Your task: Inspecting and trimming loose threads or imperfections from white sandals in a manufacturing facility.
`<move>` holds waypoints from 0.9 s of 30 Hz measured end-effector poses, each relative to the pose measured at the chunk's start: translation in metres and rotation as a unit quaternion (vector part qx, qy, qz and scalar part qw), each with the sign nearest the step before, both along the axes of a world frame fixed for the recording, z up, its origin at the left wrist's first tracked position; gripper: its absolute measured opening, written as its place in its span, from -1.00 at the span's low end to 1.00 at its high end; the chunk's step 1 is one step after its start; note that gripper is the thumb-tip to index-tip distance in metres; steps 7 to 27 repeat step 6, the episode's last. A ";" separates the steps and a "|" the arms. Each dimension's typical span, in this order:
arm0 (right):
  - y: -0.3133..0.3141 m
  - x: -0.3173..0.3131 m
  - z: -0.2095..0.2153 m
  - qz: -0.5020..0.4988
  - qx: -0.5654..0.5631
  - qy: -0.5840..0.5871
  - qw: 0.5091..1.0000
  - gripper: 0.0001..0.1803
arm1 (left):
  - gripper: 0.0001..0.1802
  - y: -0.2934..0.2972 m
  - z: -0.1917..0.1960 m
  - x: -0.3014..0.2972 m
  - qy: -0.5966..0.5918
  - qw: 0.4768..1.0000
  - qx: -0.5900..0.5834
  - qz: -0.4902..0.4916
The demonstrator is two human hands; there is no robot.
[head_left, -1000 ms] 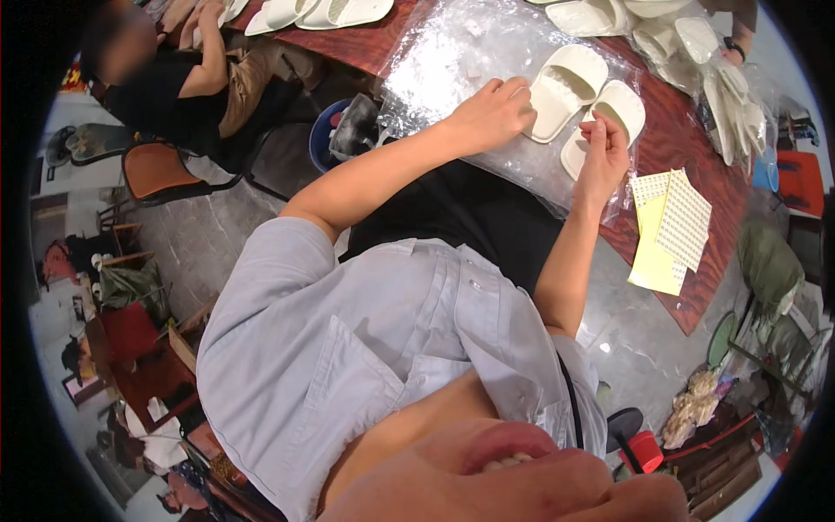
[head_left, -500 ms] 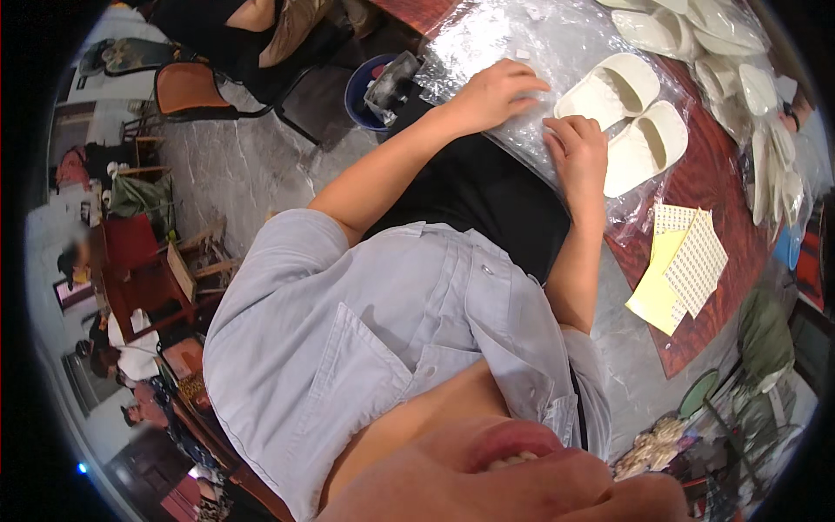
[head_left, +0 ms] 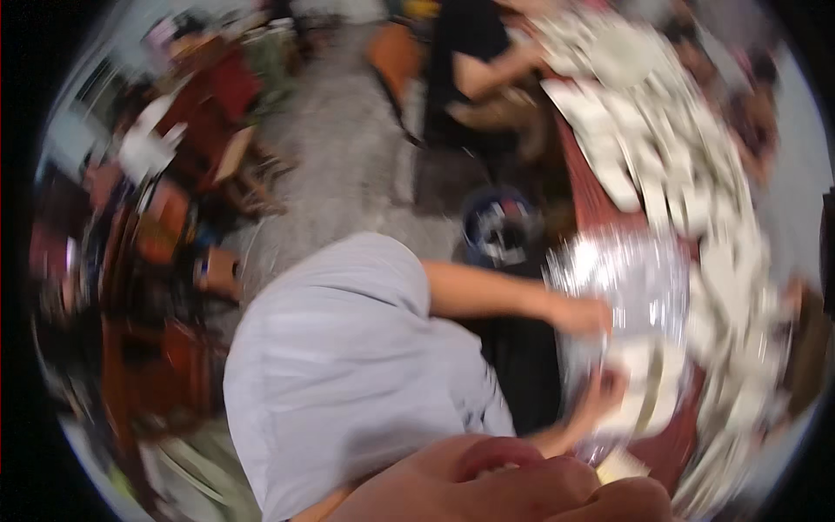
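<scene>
Though the picture is smeared, your white slippers (head_left: 648, 387) lie side by side on the clear plastic sheet (head_left: 622, 278) covering the red table (head_left: 591, 196). Your right hand (head_left: 606, 389) touches their near edge; your left hand (head_left: 581, 315) rests on the sheet; neither grip can be told. More white slippers (head_left: 670, 165) crowd the table beyond.

Red-brown table (head_left: 584, 187) under clear plastic sheet (head_left: 626, 283), white slippers (head_left: 648, 383).

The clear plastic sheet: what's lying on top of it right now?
On the clear plastic sheet lies a pair of white slippers, with the left hand and right hand on it. Motion blur hides any finer detail.
</scene>
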State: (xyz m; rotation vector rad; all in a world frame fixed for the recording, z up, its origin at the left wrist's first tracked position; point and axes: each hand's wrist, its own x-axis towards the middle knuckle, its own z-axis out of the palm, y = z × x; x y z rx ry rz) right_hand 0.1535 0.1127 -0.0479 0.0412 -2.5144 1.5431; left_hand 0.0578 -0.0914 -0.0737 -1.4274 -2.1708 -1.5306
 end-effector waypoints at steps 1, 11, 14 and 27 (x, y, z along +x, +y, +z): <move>0.003 0.009 0.012 -0.026 -0.055 0.018 0.998 -0.82 | -0.82 0.006 0.010 -0.002 0.023 0.999 -0.049 0.004; 0.151 -0.046 -0.159 0.098 0.008 -0.080 0.992 -0.05 | -0.74 -0.027 0.054 0.015 0.056 0.991 -0.059 0.105; 0.151 -0.046 -0.159 0.098 0.008 -0.080 0.992 -0.05 | -0.74 -0.027 0.054 0.015 0.056 0.991 -0.059 0.105; 0.151 -0.046 -0.159 0.098 0.008 -0.080 0.992 -0.05 | -0.74 -0.027 0.054 0.015 0.056 0.991 -0.059 0.105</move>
